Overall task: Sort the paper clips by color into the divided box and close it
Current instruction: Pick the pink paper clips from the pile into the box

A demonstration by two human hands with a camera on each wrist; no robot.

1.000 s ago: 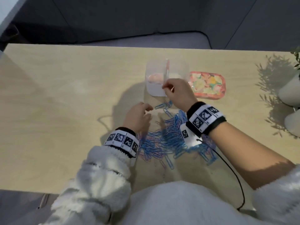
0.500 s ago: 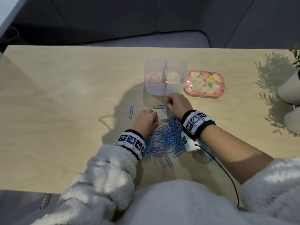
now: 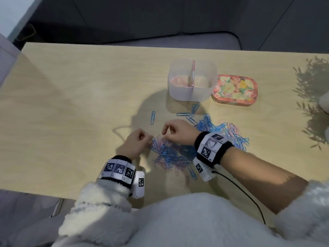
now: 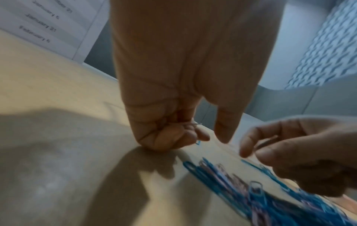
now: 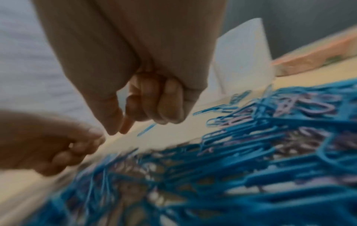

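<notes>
Heap of blue and pink paper clips [image 3: 179,154] on the table [image 3: 71,104]. Left hand [image 3: 135,145] fingers curled at its near-left edge, right hand [image 3: 178,132] thumb and forefinger nearly meeting; whether either grips a clip, cannot tell. Beyond, open divided box [image 3: 192,93], pink clips [image 3: 178,82] in left compartment; lid [image 3: 235,90] just beside.

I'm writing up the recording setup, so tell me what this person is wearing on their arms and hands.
Both hands, left hand and right hand, are bare. Each wrist carries a black band faced with white square-code tags and a small white camera unit. A thin black cable runs from the right wrist. The sleeves are fluffy white fleece.
</notes>
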